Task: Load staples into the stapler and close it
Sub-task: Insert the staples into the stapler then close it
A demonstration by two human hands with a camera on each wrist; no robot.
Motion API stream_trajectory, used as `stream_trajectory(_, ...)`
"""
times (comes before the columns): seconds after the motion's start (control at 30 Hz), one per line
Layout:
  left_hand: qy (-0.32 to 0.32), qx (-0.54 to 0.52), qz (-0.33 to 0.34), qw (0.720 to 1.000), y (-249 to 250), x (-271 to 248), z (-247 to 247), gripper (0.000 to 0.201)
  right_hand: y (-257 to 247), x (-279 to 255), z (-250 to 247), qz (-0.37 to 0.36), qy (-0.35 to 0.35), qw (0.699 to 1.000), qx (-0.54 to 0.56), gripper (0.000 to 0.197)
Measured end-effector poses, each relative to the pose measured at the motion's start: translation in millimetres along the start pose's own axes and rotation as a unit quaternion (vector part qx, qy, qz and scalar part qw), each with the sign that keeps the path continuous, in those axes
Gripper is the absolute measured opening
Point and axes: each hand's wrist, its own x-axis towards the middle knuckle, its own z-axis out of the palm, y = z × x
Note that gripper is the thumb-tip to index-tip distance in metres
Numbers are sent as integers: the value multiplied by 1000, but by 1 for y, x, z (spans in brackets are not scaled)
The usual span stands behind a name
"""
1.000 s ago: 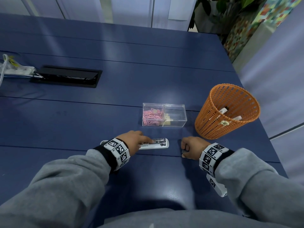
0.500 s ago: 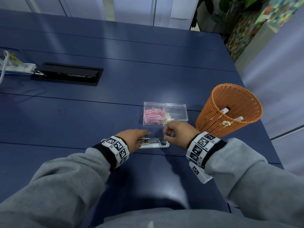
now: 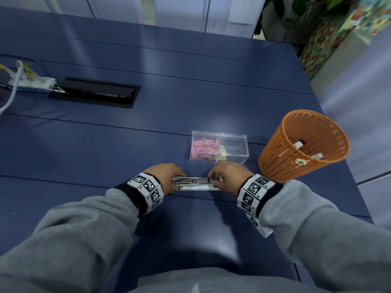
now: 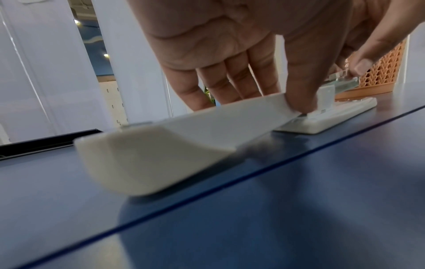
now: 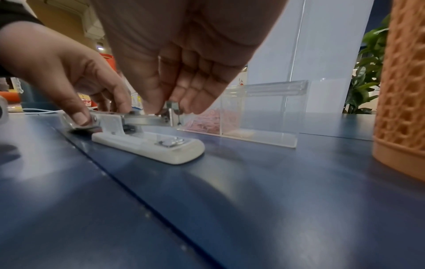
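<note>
A person reloads a white stapler [image 3: 195, 184] lying opened flat on the blue surface [image 3: 148, 127], just in front of the clear two-compartment box [image 3: 232, 144] that serves here as landmark. A second ago the right hand [image 3: 229, 175] sat curled and idle on the surface, off to the stapler's right and near the orange mesh basket [image 3: 302, 144] that stands right of the box; it has since crossed over and now meets the front end of the metal staple channel [image 5: 147, 121]. Its grip is pinched, thumb and fingertips closed on a small metal piece [image 5: 172, 105], apparently a strip of staples, held right at the channel's tip. The left hand [image 3: 169, 178] has stayed at the hinge end, the end farther left of the box, fingers curled down on the folded-back cover [image 4: 161, 151] and thumb pressing the rear of the channel. The shift suggests the staples are being seated now; whether they already sit in the channel cannot be told. The cover is still thrown back, so closing remains to be done. Pink paper clips [image 3: 204, 150] fill the box's left compartment.
</note>
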Motion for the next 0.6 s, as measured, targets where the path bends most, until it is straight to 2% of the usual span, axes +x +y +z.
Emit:
stream_trajectory(0.37,-8,-15,-17,1000,-6,0,0,44,11,2,6,30,-13,998,48,23)
stream_trajectory(0.6,11,2,-117,993,-37,-19,-3,30,23,-3,13,66,-7,995,81,25)
